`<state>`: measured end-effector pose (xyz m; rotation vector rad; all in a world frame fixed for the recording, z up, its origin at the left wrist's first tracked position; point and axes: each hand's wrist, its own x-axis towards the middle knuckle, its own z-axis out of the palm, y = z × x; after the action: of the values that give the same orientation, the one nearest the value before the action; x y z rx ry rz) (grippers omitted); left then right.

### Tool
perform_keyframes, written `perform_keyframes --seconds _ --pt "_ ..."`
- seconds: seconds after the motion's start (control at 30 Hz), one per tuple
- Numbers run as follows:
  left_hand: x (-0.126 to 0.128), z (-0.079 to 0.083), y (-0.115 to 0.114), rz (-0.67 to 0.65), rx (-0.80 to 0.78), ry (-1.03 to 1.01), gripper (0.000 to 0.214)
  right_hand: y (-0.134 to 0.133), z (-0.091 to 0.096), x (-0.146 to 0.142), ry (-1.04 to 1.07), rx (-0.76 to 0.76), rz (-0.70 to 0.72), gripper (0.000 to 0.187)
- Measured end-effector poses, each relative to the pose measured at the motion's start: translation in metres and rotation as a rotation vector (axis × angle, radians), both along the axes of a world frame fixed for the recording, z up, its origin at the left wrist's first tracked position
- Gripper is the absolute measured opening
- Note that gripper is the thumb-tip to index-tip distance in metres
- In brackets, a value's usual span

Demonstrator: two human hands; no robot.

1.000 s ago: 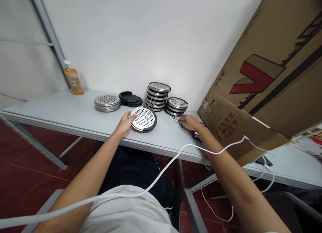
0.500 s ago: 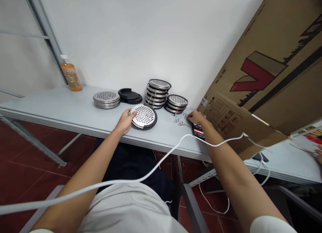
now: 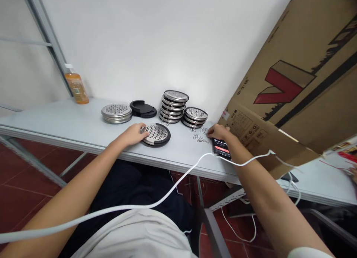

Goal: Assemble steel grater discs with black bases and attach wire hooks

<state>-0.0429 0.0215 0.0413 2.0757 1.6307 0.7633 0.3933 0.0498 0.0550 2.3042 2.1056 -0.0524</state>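
The perforated metal disc (image 3: 156, 134) rests on the bench (image 3: 181, 152) mid-frame, left edge clamped by the left hand (image 3: 133, 134); beside small metal clips (image 3: 201, 140), the right hand (image 3: 219, 132) bunches (grip unclear). Light fingertip pinches should suit them.

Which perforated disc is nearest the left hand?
The lone disc, touching the left hand; others sit farther back in the left stack, middle stack and right stack.
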Motion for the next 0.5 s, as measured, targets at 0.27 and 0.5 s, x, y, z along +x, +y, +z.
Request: perform_keyframes --seconds 0.27,0.5 --pt "-0.018 -0.004 -0.006 -0.083 0.054 0.173 0.045 -0.017 -0.008 -0.028 -0.032 0.036 0.097 0.021" --pt "-0.029 -0.015 -0.016 -0.036 0.133 -0.03 0.041 -0.026 -0.017 -0.034 0.028 0.102 0.207 0.025"
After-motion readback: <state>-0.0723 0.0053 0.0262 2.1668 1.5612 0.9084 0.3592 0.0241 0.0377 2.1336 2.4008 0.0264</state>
